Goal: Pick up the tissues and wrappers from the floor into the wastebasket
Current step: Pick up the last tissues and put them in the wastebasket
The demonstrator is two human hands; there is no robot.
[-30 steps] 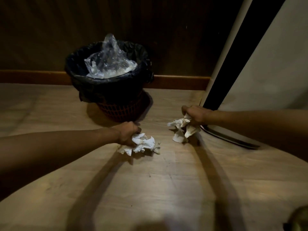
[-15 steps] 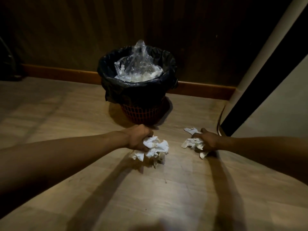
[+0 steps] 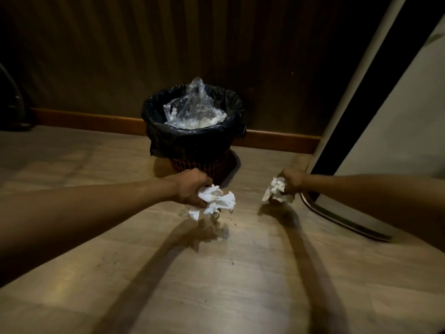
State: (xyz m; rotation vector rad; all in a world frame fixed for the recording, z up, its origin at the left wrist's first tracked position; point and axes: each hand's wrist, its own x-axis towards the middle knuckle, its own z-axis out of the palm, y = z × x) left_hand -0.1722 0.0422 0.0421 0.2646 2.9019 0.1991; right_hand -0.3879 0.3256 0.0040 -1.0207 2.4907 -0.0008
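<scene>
My left hand [image 3: 191, 186] is closed around a bunch of crumpled white tissues [image 3: 216, 201], held just above the wooden floor, in front of the wastebasket. My right hand [image 3: 292, 180] grips another wad of white tissue [image 3: 275, 190], also lifted off the floor, to the right of the basket. The wastebasket [image 3: 199, 162] is a red lattice bin lined with a black bag [image 3: 192, 141]. A clear crumpled plastic bag [image 3: 195, 109] fills its top.
A dark wood-panelled wall with a brown baseboard [image 3: 91, 120] runs behind the basket. A white appliance with a metal-rimmed base [image 3: 342, 218] stands at the right, close to my right hand. A dark object [image 3: 14, 109] sits at the far left.
Both hands have lifted their tissue wads off the floor and moved a little toward the wastebasket. The camera has shifted, so the basket now sits nearer the centre.
</scene>
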